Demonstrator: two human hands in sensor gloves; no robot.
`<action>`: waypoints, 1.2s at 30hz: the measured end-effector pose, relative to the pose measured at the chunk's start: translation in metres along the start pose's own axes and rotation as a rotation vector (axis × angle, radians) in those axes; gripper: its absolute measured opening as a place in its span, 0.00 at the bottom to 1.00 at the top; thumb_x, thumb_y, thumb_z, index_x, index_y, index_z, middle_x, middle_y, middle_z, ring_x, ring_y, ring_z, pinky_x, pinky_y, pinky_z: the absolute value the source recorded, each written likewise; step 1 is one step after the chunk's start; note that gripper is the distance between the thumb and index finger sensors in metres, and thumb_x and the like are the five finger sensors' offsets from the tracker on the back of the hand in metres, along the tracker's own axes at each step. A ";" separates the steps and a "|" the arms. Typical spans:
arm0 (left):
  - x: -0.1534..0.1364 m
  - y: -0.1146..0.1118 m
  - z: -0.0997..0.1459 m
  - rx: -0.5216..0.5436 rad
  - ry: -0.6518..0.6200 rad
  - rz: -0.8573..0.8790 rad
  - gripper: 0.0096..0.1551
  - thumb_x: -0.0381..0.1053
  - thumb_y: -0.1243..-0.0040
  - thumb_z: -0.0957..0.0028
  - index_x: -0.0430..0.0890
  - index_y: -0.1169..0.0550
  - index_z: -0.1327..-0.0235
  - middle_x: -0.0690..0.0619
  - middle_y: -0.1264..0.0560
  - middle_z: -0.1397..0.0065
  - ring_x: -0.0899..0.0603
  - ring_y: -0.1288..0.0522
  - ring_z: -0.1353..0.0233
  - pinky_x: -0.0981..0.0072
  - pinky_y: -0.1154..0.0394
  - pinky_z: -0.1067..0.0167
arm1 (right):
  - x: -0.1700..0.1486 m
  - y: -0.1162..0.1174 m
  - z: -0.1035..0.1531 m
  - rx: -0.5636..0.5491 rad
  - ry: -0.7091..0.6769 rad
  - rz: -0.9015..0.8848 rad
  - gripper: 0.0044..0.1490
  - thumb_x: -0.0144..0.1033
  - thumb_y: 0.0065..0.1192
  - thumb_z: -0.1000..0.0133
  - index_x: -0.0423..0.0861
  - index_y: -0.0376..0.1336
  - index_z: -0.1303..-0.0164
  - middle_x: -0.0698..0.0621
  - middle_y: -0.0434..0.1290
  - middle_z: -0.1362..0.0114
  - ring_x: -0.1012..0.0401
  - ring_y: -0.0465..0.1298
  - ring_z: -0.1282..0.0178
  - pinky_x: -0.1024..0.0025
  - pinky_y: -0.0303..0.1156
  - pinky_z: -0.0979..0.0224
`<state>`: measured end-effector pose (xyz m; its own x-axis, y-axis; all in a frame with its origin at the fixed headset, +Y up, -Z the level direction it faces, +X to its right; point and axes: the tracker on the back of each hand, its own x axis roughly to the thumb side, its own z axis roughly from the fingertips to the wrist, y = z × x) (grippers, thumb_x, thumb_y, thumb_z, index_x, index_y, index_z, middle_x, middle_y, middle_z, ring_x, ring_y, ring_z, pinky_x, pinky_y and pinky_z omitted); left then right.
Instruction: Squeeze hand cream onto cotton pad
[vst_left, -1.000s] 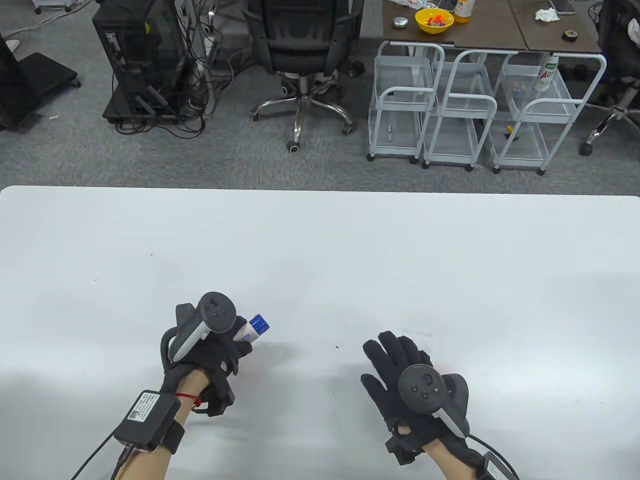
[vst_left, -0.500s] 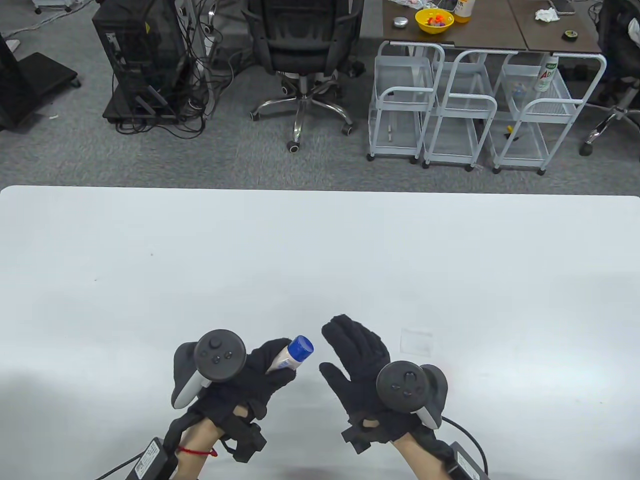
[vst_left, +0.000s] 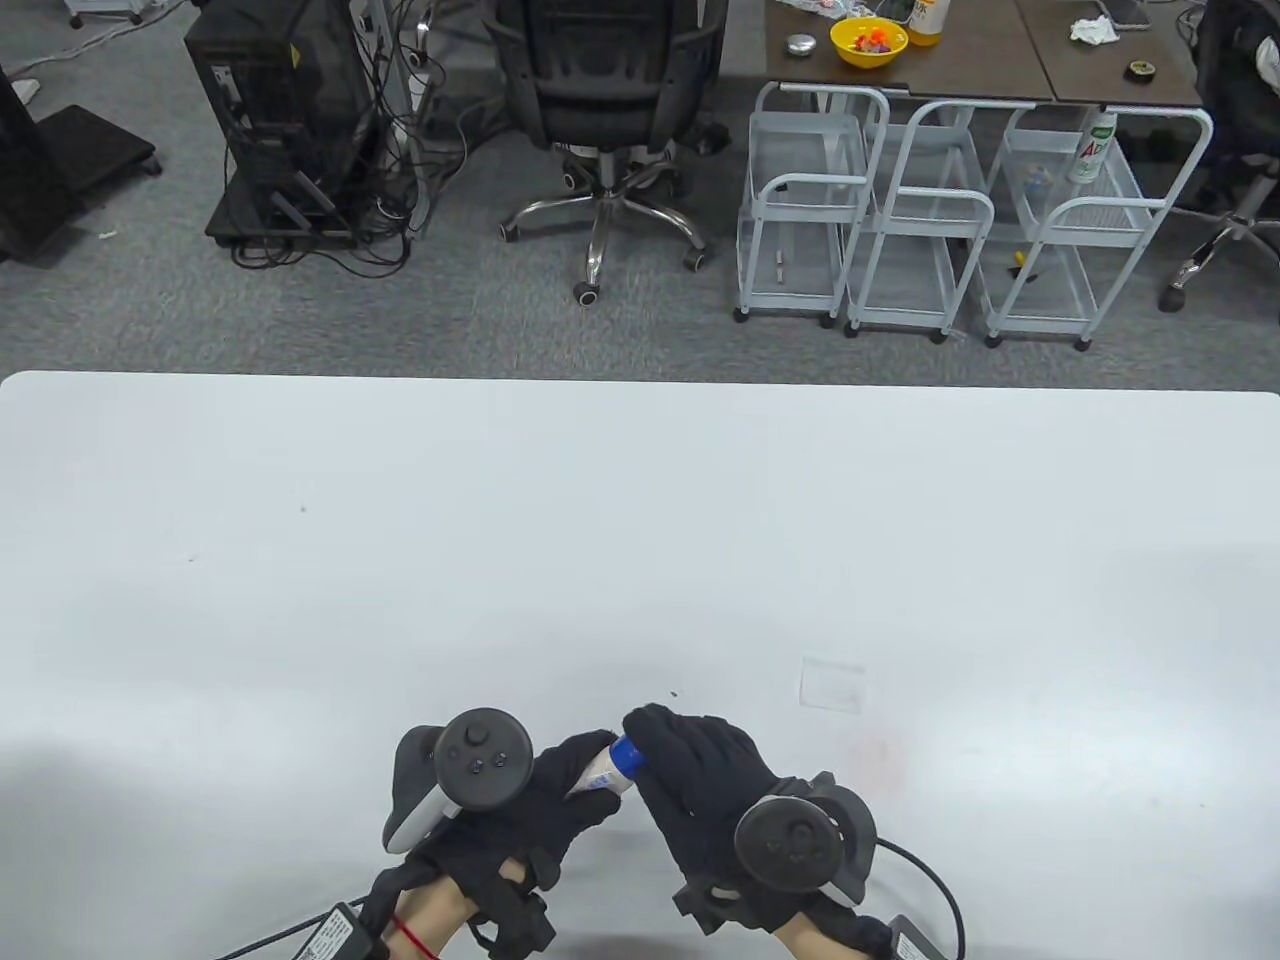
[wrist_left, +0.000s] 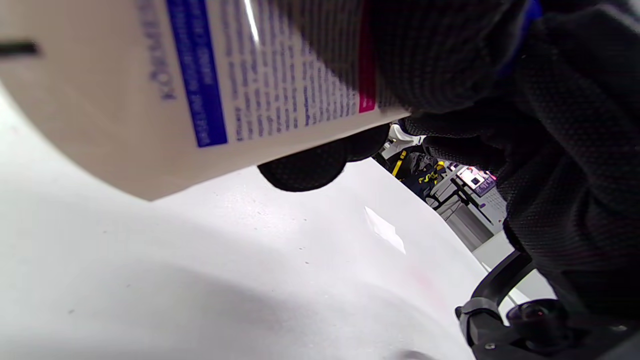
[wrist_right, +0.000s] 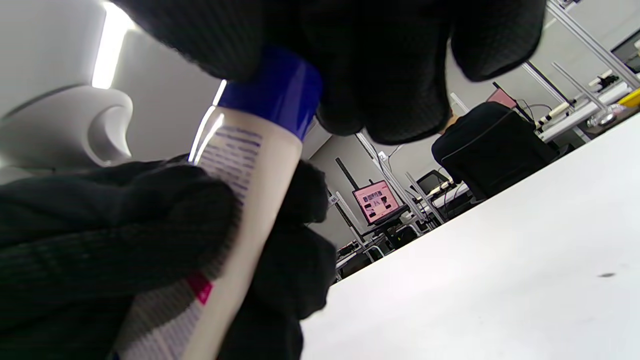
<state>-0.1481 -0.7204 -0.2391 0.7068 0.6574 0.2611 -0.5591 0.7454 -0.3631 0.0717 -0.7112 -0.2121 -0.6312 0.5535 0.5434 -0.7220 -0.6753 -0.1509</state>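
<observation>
My left hand grips a white hand cream tube with a blue cap, held above the table near its front edge. The tube's printed body fills the left wrist view. My right hand is closed around the blue cap, which shows in the right wrist view under my fingers. A thin white square cotton pad lies flat on the table to the right of both hands; it also shows in the left wrist view.
The white table stretches wide behind the hands. Beyond its far edge stand an office chair, a computer tower and white wire carts. A faint pink smear marks the table near the pad.
My left hand has brought the tube toward the middle and nearer the front edge. My right hand has moved left off the pad area and closed over the cap.
</observation>
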 end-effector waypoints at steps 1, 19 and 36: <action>0.001 -0.002 0.000 0.025 -0.011 -0.028 0.35 0.59 0.38 0.58 0.53 0.26 0.34 0.59 0.13 0.41 0.53 0.08 0.48 0.56 0.15 0.45 | 0.001 0.000 0.000 0.002 -0.013 0.031 0.35 0.42 0.64 0.49 0.45 0.68 0.31 0.41 0.77 0.32 0.43 0.83 0.37 0.39 0.71 0.33; 0.017 -0.014 0.003 -0.053 -0.131 -0.213 0.35 0.58 0.37 0.61 0.57 0.25 0.35 0.61 0.12 0.40 0.54 0.09 0.46 0.55 0.17 0.42 | -0.028 0.002 -0.008 0.063 0.151 -0.169 0.30 0.38 0.55 0.48 0.47 0.71 0.37 0.43 0.81 0.41 0.47 0.87 0.50 0.42 0.73 0.35; 0.000 0.013 0.005 0.230 -0.013 -0.255 0.36 0.60 0.38 0.59 0.54 0.25 0.35 0.58 0.13 0.40 0.51 0.09 0.47 0.54 0.17 0.44 | -0.097 -0.036 -0.017 -0.028 0.397 -0.087 0.37 0.48 0.68 0.50 0.53 0.65 0.27 0.44 0.70 0.24 0.37 0.69 0.23 0.34 0.62 0.28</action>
<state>-0.1581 -0.7103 -0.2393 0.8316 0.4470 0.3295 -0.4493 0.8903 -0.0739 0.1546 -0.7321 -0.2735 -0.6237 0.7569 0.1952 -0.7816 -0.6069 -0.1442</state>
